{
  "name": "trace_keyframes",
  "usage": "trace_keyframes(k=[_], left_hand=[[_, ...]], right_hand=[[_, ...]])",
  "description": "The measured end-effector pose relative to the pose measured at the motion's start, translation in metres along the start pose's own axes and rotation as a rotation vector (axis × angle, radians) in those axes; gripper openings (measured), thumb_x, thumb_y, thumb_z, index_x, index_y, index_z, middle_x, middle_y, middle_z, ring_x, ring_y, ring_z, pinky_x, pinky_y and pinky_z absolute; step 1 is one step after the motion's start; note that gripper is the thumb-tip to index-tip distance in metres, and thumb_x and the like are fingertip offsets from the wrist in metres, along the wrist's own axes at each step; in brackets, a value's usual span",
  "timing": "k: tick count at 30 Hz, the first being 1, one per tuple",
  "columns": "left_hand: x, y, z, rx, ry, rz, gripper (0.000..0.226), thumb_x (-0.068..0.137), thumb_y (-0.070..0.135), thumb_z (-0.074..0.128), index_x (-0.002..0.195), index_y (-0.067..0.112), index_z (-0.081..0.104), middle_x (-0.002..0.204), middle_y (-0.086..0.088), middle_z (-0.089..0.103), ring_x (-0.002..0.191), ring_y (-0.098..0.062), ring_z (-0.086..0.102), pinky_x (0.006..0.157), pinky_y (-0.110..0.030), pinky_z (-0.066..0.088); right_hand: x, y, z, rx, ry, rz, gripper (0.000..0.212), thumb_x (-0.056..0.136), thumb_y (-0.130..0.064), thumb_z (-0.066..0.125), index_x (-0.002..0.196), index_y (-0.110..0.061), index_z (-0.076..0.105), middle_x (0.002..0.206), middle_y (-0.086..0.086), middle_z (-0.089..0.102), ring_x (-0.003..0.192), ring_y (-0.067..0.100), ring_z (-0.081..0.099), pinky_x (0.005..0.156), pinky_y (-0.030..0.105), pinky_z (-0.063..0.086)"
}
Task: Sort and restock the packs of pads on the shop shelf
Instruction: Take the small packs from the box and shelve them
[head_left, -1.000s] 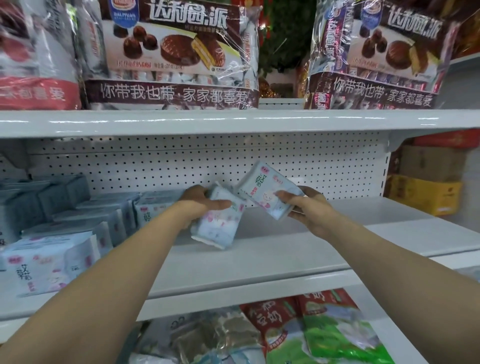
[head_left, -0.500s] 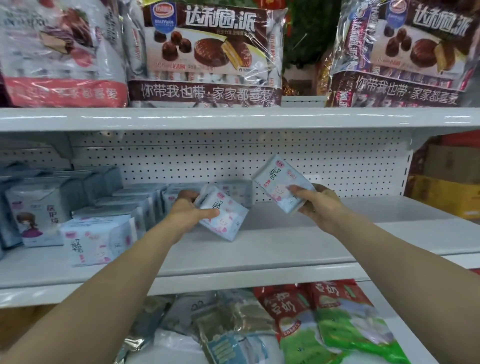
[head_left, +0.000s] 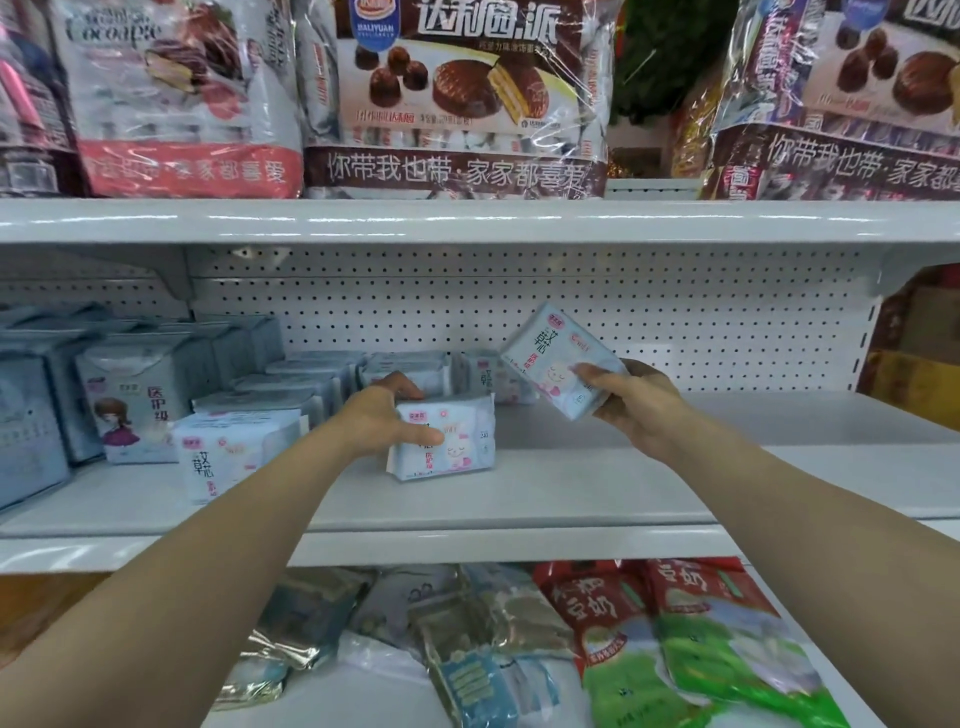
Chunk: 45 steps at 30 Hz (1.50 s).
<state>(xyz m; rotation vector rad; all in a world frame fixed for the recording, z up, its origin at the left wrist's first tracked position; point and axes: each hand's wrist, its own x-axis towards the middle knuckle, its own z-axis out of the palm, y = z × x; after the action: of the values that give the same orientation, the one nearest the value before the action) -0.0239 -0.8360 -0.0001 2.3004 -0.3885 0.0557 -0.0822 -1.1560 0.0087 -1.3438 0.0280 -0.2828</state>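
Note:
My left hand (head_left: 382, 418) grips a pale blue pack of pads (head_left: 457, 439) that stands upright on the white middle shelf (head_left: 597, 488). My right hand (head_left: 636, 397) holds a second, matching pack (head_left: 556, 358) tilted in the air above the shelf, to the right of the first. Rows of the same packs (head_left: 301, 387) run back to the pegboard on the left, with one front pack (head_left: 234, 452) at the shelf edge. Behind the held pack another pack (head_left: 485, 376) stands near the back wall.
Taller grey-blue pad packs (head_left: 130, 395) fill the far left of the shelf. Big chocolate pie bags (head_left: 457, 98) sit on the shelf above. Snack and soy-milk bags (head_left: 701, 649) lie on the shelf below. Cardboard boxes (head_left: 919, 364) stand at the right.
My left hand has set its pack from a tilt down to upright on the shelf. The right hand keeps its pack raised. The view has shifted left, showing more of the stocked rows.

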Motion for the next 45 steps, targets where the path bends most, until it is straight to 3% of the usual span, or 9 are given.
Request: trace_keyframes(k=[4,9,13,18,24,31,34,39,45], left_hand=[[0.016,0.009,-0.003,0.188,-0.039,0.022,0.054,0.065,0.039,0.092,0.102,0.026,0.054,0.115,0.002,0.062,0.1,-0.015,0.061,0.076,-0.026,0.05],[0.035,0.031,0.005,0.502,-0.095,0.062,0.084,0.065,0.054,0.087,0.136,0.033,0.047,0.135,0.0,0.052,0.126,-0.022,0.046,0.107,-0.041,0.043],[0.05,0.046,0.02,0.672,-0.063,0.07,0.086,0.063,0.065,0.083,0.138,0.04,0.05,0.117,-0.003,0.04,0.122,-0.031,0.047,0.106,-0.042,0.043],[0.08,0.044,0.034,0.714,-0.031,0.16,0.093,0.06,0.071,0.08,0.143,0.039,0.049,0.128,-0.007,0.048,0.126,-0.031,0.04,0.106,-0.042,0.041],[0.106,0.047,0.039,0.765,0.017,0.249,0.087,0.07,0.064,0.079,0.145,0.034,0.047,0.119,-0.003,0.059,0.124,-0.027,0.038,0.097,-0.038,0.037],[0.14,0.039,0.051,0.664,0.104,0.272,0.074,0.062,0.061,0.085,0.12,0.023,0.058,0.108,-0.005,0.06,0.119,-0.026,0.041,0.087,-0.035,0.035],[0.149,0.04,0.058,0.672,0.132,0.294,0.071,0.065,0.061,0.083,0.119,0.023,0.059,0.106,-0.001,0.062,0.116,-0.026,0.042,0.09,-0.035,0.034],[0.163,0.037,0.066,0.681,0.147,0.285,0.07,0.065,0.064,0.08,0.12,0.027,0.057,0.11,-0.002,0.056,0.118,-0.027,0.04,0.102,-0.037,0.032],[0.164,0.037,0.068,0.706,0.16,0.28,0.073,0.065,0.066,0.079,0.123,0.027,0.057,0.116,-0.002,0.053,0.12,-0.028,0.038,0.109,-0.037,0.026]], right_hand=[[0.005,0.001,0.0,-0.018,0.004,-0.002,0.062,0.075,-0.013,0.088,0.128,0.0,0.059,0.112,0.013,0.075,0.099,0.026,0.075,0.079,0.033,0.062],[0.01,0.0,-0.006,-0.048,0.008,-0.009,0.057,0.075,-0.011,0.088,0.124,-0.001,0.06,0.111,0.013,0.075,0.097,0.025,0.075,0.074,0.031,0.061],[0.016,0.003,-0.014,-0.098,0.024,-0.03,0.055,0.072,-0.009,0.088,0.12,-0.004,0.061,0.111,0.014,0.075,0.1,0.028,0.074,0.086,0.039,0.061],[0.02,0.003,-0.031,-0.132,0.049,-0.075,0.057,0.072,-0.006,0.088,0.119,-0.008,0.055,0.113,0.013,0.074,0.099,0.028,0.074,0.084,0.039,0.061],[0.029,0.002,-0.055,-0.168,0.082,-0.074,0.049,0.071,-0.006,0.089,0.11,-0.01,0.06,0.11,0.013,0.075,0.099,0.028,0.074,0.085,0.039,0.061],[0.033,0.013,-0.063,-0.176,0.084,-0.032,0.048,0.071,-0.004,0.088,0.111,-0.006,0.061,0.111,0.014,0.075,0.1,0.03,0.074,0.084,0.036,0.061],[0.036,0.018,-0.064,-0.214,0.067,-0.022,0.047,0.07,-0.002,0.088,0.107,-0.009,0.062,0.108,0.014,0.076,0.098,0.029,0.075,0.081,0.033,0.062],[0.043,0.023,-0.068,-0.268,0.049,-0.007,0.052,0.068,-0.003,0.09,0.112,-0.009,0.061,0.108,0.013,0.076,0.1,0.029,0.074,0.095,0.043,0.058],[0.051,0.023,-0.069,-0.392,-0.001,0.011,0.059,0.068,-0.01,0.093,0.118,-0.012,0.062,0.105,0.008,0.077,0.1,0.025,0.074,0.095,0.043,0.058]])
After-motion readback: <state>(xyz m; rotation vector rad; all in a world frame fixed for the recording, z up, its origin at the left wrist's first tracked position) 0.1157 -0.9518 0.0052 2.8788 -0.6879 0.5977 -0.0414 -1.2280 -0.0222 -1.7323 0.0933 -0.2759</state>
